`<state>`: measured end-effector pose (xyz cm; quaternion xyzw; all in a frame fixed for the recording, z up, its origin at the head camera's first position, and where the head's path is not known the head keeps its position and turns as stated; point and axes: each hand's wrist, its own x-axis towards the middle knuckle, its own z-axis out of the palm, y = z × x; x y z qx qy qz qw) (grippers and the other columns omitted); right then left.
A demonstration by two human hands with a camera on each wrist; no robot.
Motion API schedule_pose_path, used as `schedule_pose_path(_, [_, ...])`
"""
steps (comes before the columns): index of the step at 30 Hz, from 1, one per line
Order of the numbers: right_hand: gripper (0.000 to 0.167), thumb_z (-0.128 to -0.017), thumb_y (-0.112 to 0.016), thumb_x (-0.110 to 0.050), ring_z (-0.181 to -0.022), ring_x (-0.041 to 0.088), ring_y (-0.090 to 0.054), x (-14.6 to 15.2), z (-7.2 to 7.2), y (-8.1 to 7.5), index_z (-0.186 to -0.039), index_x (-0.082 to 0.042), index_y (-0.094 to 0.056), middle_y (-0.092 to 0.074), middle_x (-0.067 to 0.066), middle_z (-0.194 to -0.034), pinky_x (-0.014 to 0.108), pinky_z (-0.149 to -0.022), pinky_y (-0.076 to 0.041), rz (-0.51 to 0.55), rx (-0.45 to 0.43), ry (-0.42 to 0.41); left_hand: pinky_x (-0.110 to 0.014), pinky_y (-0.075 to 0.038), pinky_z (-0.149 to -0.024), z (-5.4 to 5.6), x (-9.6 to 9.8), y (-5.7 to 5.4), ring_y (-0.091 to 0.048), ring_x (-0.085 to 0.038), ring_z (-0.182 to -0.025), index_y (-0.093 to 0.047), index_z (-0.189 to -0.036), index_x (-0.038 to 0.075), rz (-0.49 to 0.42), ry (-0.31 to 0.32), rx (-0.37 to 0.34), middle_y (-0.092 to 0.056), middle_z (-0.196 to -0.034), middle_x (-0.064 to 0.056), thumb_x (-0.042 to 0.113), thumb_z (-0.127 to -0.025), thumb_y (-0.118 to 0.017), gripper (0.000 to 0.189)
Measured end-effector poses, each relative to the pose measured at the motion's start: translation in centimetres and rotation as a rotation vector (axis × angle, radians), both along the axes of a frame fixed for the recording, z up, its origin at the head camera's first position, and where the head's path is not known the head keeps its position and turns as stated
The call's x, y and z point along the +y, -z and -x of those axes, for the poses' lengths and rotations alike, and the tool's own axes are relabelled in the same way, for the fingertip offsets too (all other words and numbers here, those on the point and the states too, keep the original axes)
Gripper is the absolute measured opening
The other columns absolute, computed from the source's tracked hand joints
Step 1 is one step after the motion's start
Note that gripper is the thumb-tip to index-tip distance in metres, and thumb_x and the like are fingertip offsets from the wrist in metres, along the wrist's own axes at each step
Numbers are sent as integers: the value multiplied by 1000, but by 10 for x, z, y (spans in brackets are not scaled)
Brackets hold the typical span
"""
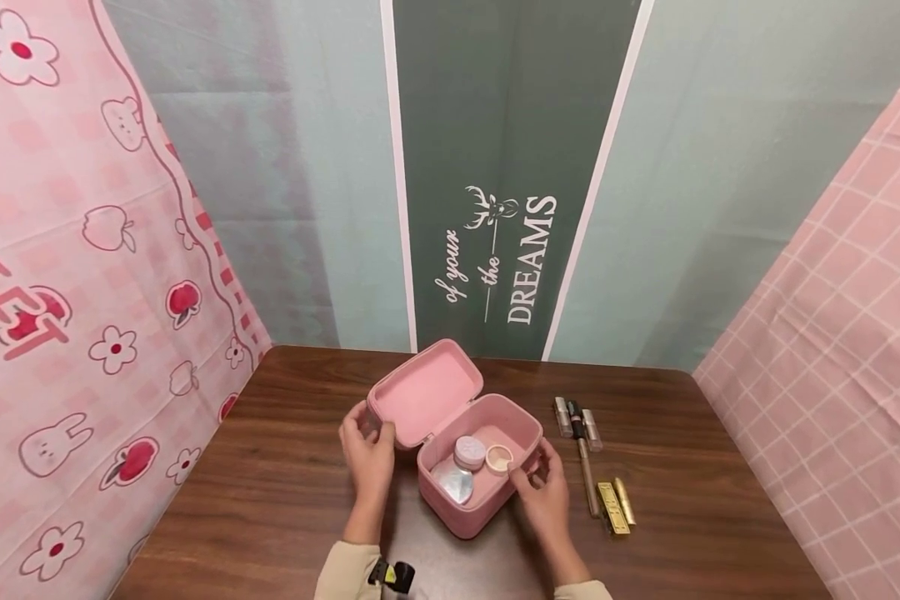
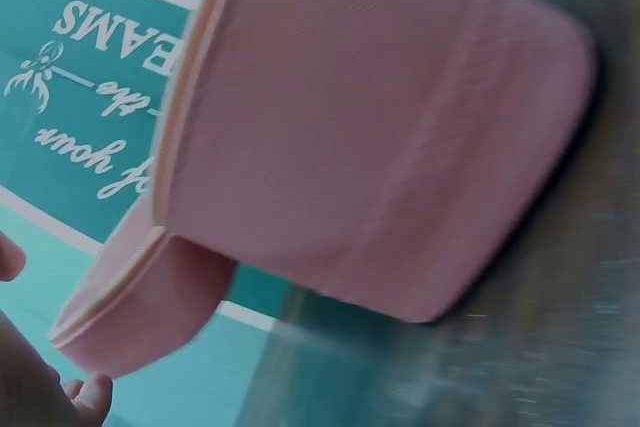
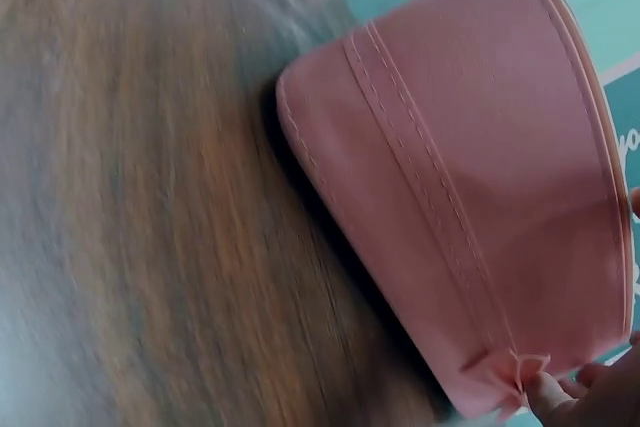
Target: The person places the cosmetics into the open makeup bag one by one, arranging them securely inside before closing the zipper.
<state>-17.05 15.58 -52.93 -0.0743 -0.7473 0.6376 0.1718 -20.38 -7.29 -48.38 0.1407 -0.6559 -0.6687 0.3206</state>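
A pink cosmetic case (image 1: pixel 457 508) stands on the table with its lid (image 1: pixel 427 392) swung open to the left. My left hand (image 1: pixel 367 462) holds the lid's near left edge, thumb at the rim and fingers behind; the left wrist view shows the case's side (image 2: pixel 330 127). On the opposite side, my right hand (image 1: pixel 543 496) grips the case wall with the thumb over its rim. A small bow (image 3: pixel 505 375) lies by its fingers in the right wrist view. Inside sit a lidded round jar (image 1: pixel 470 452), a round beige-centred container (image 1: pixel 499 459) and a shiny silvery item (image 1: pixel 452 482).
Right of the case lie several slim tubes (image 1: pixel 563 417), a long thin brown stick (image 1: pixel 588 479), a gold rectangular piece (image 1: pixel 613 508) and a gold tube (image 1: pixel 624 501). Fabric walls border the wooden table (image 1: pixel 292 467) at the back and sides.
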Motion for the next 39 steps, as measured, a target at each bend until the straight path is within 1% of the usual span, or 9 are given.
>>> schedule_pose_path(5, [76, -79, -65, 0, -124, 39, -33, -8, -6, 0, -142, 5, -22, -30, 28, -138, 53, -94, -36, 28, -29, -30, -45, -41, -86, 25, -7, 4, -48, -34, -102, -55, -119, 1, 119, -46, -24, -47, -116, -16, -6, -73, -63, 47])
schedule_pose_path(8, [77, -80, -63, 1, -125, 40, -32, -13, -7, 1, -144, 3, -19, -28, 27, -139, 51, -97, -34, 43, -31, -56, -41, -44, -83, 34, -12, 10, -53, -32, -97, -59, -116, 0, 160, -57, -9, -51, -112, -17, -8, -74, -59, 42])
schedule_pose_path(13, [76, -80, -61, 3, -125, 42, -31, -16, -7, 4, -143, 4, -20, -29, 28, -137, 52, -99, -30, 63, -14, -54, -29, -49, -77, 38, -18, 20, -58, -26, -91, -64, -110, -3, 160, -66, -26, -55, -104, -16, -12, -74, -55, 37])
schedule_pose_path(19, [75, -80, -60, 3, -124, 41, -32, -13, -6, 6, -144, 3, -21, -29, 27, -138, 52, -98, -30, 71, -4, -52, -21, -46, -76, 36, -18, 21, -57, -27, -92, -62, -111, -5, 164, -36, -26, -54, -104, -17, -11, -75, -54, 37])
schedule_pose_path(23, [72, -82, -61, 5, -124, 40, -35, -4, 1, 8, -143, 4, -23, -32, 28, -138, 52, -99, -29, 64, 29, -112, -17, -45, -73, 30, -18, 19, -57, -27, -90, -62, -111, -4, 132, -44, -33, -53, -103, -16, -12, -73, -53, 39])
schedule_pose_path(26, [69, -82, -60, 7, -123, 42, -36, 5, 10, 10, -141, 6, -25, -34, 30, -138, 52, -98, -30, 45, 54, -183, -18, -45, -72, 19, -21, 19, -56, -27, -89, -62, -111, -4, 120, -52, -45, -54, -103, -15, -12, -71, -53, 42])
schedule_pose_path(29, [66, -82, -58, 9, -121, 46, -37, 15, 21, 13, -140, 8, -27, -35, 32, -136, 47, -96, -36, 29, 74, -248, -22, -45, -73, 7, -23, 21, -54, -25, -89, -61, -111, -4, 137, -47, -48, -54, -103, -15, -12, -69, -54, 44])
schedule_pose_path(35, [59, -85, -58, 6, -119, 44, -41, 31, 38, 11, -139, 5, -34, -39, 29, -135, 22, -82, -45, 73, 28, -346, -23, -43, -67, -17, -23, 23, -49, -20, -84, -62, -109, -2, 193, -57, -51, -53, -97, -13, -11, -65, -58, 46])
schedule_pose_path(39, [51, -86, -58, 6, -114, 44, -46, 37, 49, 9, -134, 6, -42, -45, 29, -130, 23, -79, -47, 95, 1, -376, -20, -42, -65, -32, -21, 24, -46, -19, -84, -60, -109, -3, 197, -53, -53, -49, -97, -13, -13, -64, -60, 46])
